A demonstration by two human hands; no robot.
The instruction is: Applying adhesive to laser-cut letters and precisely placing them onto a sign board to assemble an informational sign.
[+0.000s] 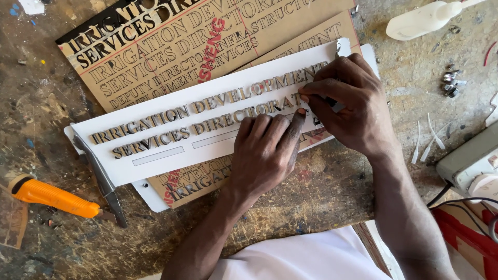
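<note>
White sign panel (171,150) with dull bronze raised letters (155,120); brown cardboard sheet (171,57) at twelve o'clock, printed with black lettering and red stamps. At eight o'clock, an orange cutter (49,196) — the desk (41,98) is mottled brown, flecked blue.

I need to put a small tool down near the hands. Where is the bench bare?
Bare bench lies below the white sign plate, between the forearms. More lies left of the brown template sheet. Crowded: lower left, with the orange utility knife, and right, with screws and a grey box.
</note>
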